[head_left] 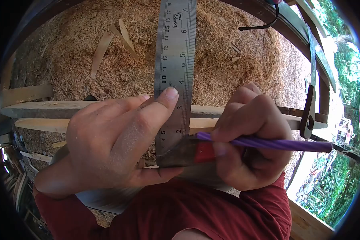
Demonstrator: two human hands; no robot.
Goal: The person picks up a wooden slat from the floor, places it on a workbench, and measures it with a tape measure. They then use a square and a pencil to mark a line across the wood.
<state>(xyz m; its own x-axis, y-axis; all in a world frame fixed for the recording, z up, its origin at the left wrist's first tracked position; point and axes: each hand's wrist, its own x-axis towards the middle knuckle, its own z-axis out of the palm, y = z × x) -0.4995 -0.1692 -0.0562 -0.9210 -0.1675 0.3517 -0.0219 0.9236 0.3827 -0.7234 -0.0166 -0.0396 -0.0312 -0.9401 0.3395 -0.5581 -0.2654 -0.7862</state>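
A square with a long steel ruler blade [175, 60] runs from the top of the head view down to a grey metal stock with a red part [205, 153]. My left hand [112, 140] grips its lower end, index finger resting on the blade and thumb along the stock's near edge. In my right hand [254, 140] is a purple striped pencil [284, 145], pinched between thumb and fingers. The pencil's tip end meets the blade's right side, close to the red part. Beneath the square and both hands lie pale wooden strips [48, 109], partly hidden.
Sawdust [120, 76] and thin wood shavings [102, 52] cover the ground ahead. A flat dark metal tool with a hole [308, 114] stands at the right. Dark beams [292, 24] cross the upper right. Wood offcuts [22, 180] lie at the left.
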